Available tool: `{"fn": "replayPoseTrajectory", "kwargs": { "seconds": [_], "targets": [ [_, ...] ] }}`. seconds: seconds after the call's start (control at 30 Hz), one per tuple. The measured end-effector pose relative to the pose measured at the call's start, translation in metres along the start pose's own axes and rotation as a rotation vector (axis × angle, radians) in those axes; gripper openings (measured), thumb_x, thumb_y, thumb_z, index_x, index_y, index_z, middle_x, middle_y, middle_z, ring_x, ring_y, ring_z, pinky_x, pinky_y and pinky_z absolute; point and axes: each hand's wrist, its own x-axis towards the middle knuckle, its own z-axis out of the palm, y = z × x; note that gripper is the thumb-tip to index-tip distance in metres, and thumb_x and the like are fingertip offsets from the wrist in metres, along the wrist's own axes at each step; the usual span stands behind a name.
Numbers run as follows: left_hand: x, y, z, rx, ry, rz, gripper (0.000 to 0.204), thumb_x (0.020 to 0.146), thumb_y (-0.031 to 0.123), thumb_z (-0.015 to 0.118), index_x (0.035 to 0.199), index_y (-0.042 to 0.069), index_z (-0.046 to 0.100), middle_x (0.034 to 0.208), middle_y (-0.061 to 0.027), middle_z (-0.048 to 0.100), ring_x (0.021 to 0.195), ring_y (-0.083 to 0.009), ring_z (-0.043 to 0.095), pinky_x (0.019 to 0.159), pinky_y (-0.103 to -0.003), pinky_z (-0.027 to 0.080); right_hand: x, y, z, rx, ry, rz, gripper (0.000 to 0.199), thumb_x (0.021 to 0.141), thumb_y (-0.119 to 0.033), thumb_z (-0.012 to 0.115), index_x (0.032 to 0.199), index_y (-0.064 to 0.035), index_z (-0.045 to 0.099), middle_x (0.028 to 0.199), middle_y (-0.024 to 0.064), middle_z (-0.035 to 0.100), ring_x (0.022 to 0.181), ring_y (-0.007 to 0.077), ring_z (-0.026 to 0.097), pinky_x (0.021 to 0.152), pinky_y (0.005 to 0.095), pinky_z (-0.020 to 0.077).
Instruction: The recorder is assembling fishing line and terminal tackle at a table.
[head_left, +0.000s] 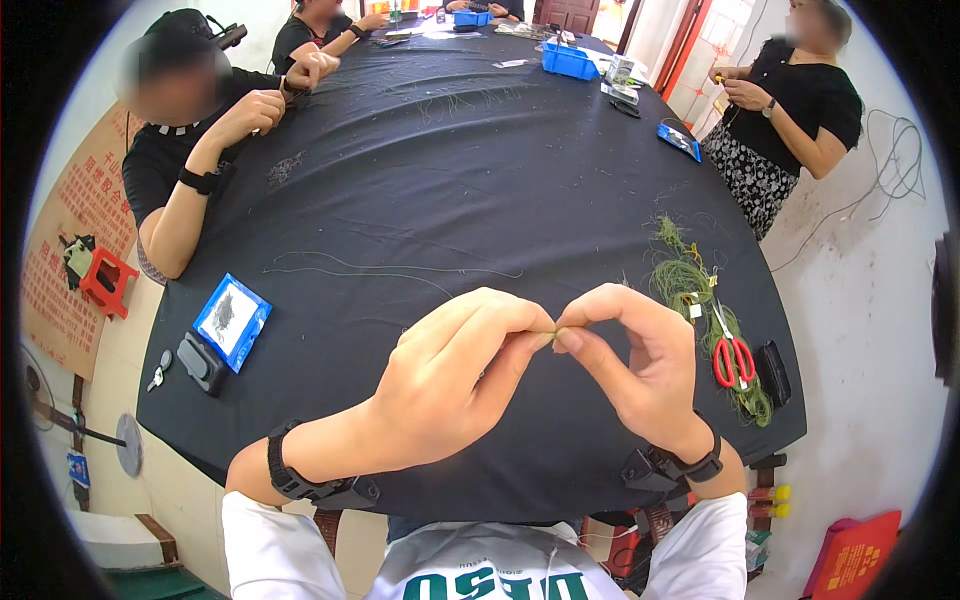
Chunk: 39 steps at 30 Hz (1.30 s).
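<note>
Over the near middle of the black-covered table, my left hand (440,375) and my right hand (640,365) meet at the fingertips. Each is closed, thumb against index finger, in a pinch on a thin green line (554,334); only a tiny bit of it shows between them. Two long thin strands (400,274) lie on the cloth beyond my left hand, one running toward it. To the right of my right hand lies a tangled bundle of green line (685,275) with small pale tags. Red-handled scissors (734,362) rest on that bundle.
A blue-edged packet of small dark pieces (232,320), a dark case (202,364) and keys (156,378) lie at the left. A black case (773,373) sits beside the scissors. Farther off are a blue packet (680,141) and a blue bin (570,61). Several people are around the table.
</note>
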Motion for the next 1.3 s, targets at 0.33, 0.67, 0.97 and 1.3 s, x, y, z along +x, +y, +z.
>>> {"fn": "replayPoseTrajectory", "kwargs": {
  "seconds": [0.33, 0.67, 0.97, 1.3],
  "targets": [
    [-0.002, -0.003, -0.006, -0.097, -0.14, -0.206, 0.014, 0.083, -0.003, 0.061, 0.097, -0.002, 0.063, 0.084, -0.0097, 0.064, 0.074, -0.0162, 0.063, 0.065, -0.026, 0.05, 0.001, 0.0, -0.004, 0.488, -0.031, 0.234, 0.01, 0.09, -0.004, 0.058, 0.097, 0.0024, 0.061, 0.094, 0.0086, 0.063, 0.077, 0.0109, 0.06, 0.067, 0.0228, 0.0479],
    [0.009, 0.002, -0.008, -0.012, -0.075, -0.18, 0.027, 0.07, -0.008, 0.063, 0.097, -0.001, 0.064, 0.094, -0.0133, 0.063, 0.09, -0.0226, 0.062, 0.07, -0.029, 0.051, -0.001, -0.001, -0.003, 0.501, -0.049, 0.277, 0.012, 0.089, -0.001, 0.058, 0.098, 0.0053, 0.062, 0.091, 0.011, 0.067, 0.085, 0.014, 0.065, 0.074, 0.0258, 0.0525],
    [0.004, -0.001, -0.008, 0.072, -0.077, 0.079, 0.022, 0.067, 0.001, 0.075, 0.085, -0.001, 0.064, 0.079, -0.0119, 0.062, 0.068, -0.0233, 0.061, 0.059, -0.031, 0.048, -0.008, -0.001, 0.003, 0.273, -0.033, 0.211, 0.011, 0.087, 0.001, 0.059, 0.095, 0.0072, 0.063, 0.086, 0.0108, 0.068, 0.079, 0.0143, 0.067, 0.072, 0.0242, 0.054],
    [0.003, -0.007, -0.006, 0.115, -0.099, 0.108, 0.017, 0.07, -0.001, 0.074, 0.081, -0.001, 0.06, 0.075, -0.0114, 0.06, 0.064, -0.0217, 0.058, 0.056, -0.029, 0.046, -0.006, 0.002, 0.006, 0.332, -0.027, 0.323, 0.011, 0.087, 0.002, 0.058, 0.096, 0.0047, 0.062, 0.086, 0.011, 0.067, 0.079, 0.0146, 0.067, 0.069, 0.0245, 0.0542]
  ]
}}
